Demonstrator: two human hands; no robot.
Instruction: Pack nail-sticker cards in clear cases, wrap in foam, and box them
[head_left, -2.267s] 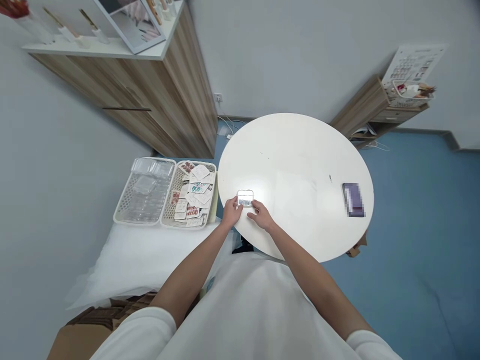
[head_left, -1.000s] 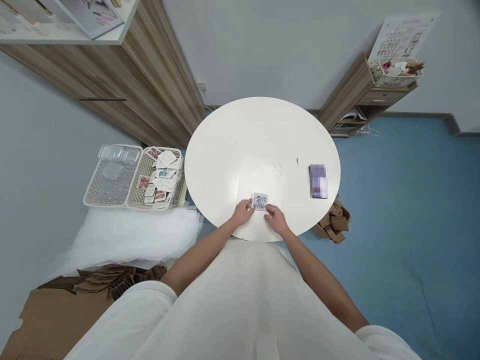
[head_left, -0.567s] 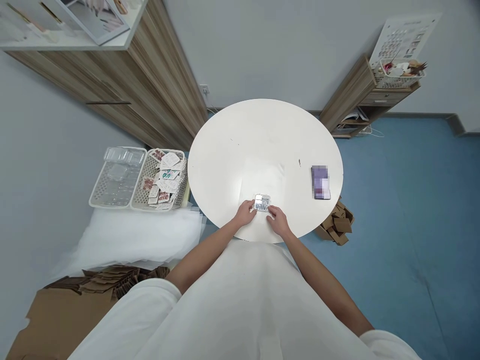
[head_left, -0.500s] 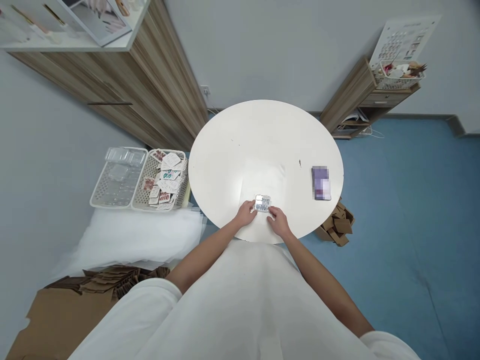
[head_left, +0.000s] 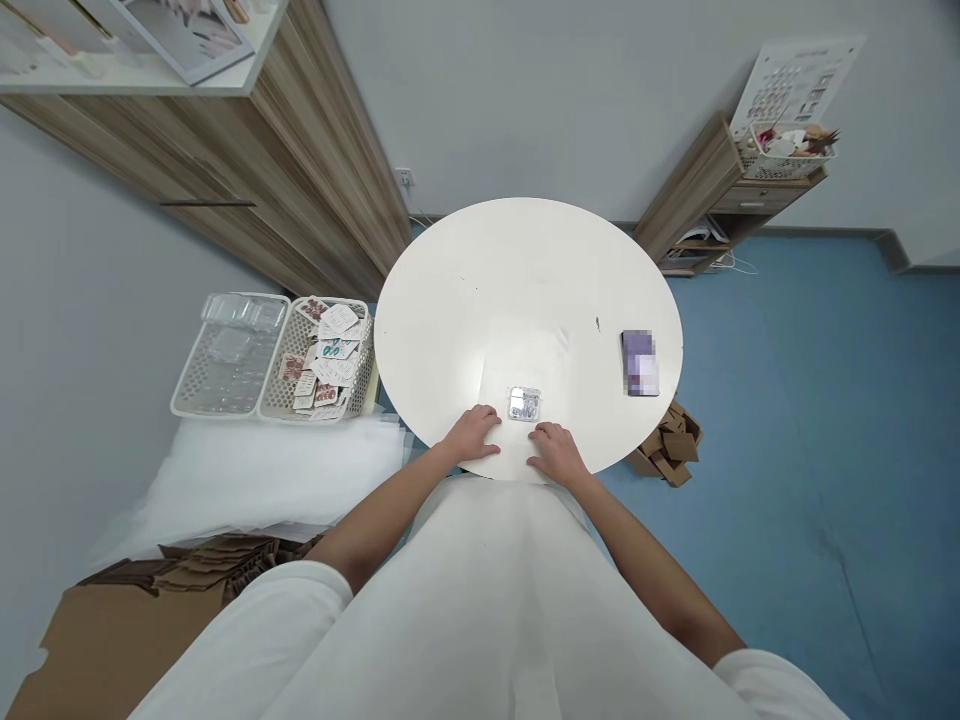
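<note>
A small clear plastic box (head_left: 524, 404) with silvery pieces inside lies flat near the front of the white oval table (head_left: 525, 260). My left hand (head_left: 474, 434) rests on the tabletop to the left of the box, thumb and fingers apart, holding nothing. On the other side, my right hand (head_left: 556, 452) lies just below and right of the box, also empty with its fingers spread. Neither hand touches the box. What exactly the silvery pieces are is too small to tell.
A purple booklet-like item (head_left: 640, 362), partly blurred, lies at the table's right. Left of the table stand a basket of printed cards (head_left: 330, 365) and a basket of clear plastic boxes (head_left: 238, 360), above white sheets (head_left: 277, 470). A carton of cardboard pieces (head_left: 670, 445) sits on the floor.
Both hands have let go of the clear box and drawn back from it, the left one down and to the left, the right one slightly downward. The box stays on the table.
</note>
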